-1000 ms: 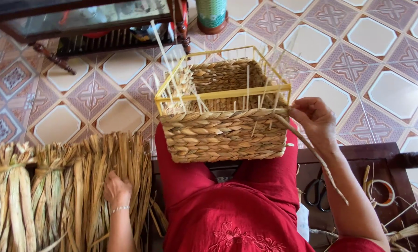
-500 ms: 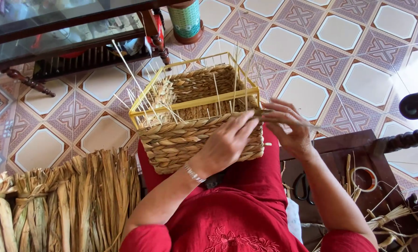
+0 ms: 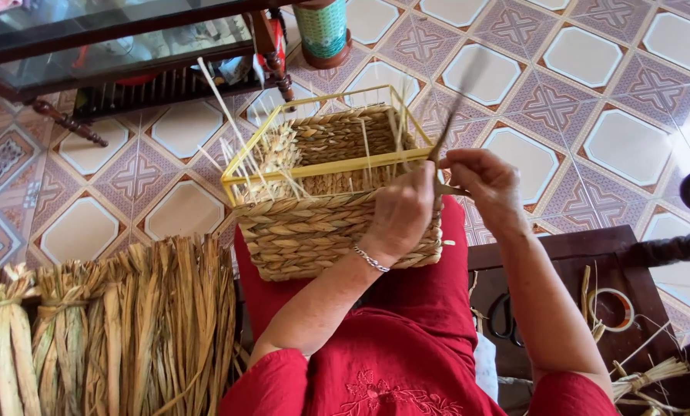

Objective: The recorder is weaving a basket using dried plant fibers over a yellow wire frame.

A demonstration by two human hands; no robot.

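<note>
A half-woven straw basket (image 3: 314, 231) with a yellow wire frame (image 3: 322, 168) rests on my lap, thin pale stakes sticking up from its rim. My left hand (image 3: 400, 212), with a bracelet on the wrist, presses against the basket's front right corner at the rim. Beside it my right hand (image 3: 485, 183) pinches a long dried straw strand (image 3: 451, 123) that rises blurred above the rim. Both hands meet at that corner.
Bundles of dried straw (image 3: 106, 331) lie at my left. At my right, a dark wooden table (image 3: 576, 254) holds scissors (image 3: 505, 317), a tape roll (image 3: 613, 308) and loose straw. A glass-topped cabinet (image 3: 114, 38) and a green cylinder (image 3: 322, 29) stand on the tiled floor.
My left hand rose from the straw bundles to the basket's front right corner. My right hand moved in to the rim and now holds the strand upward.
</note>
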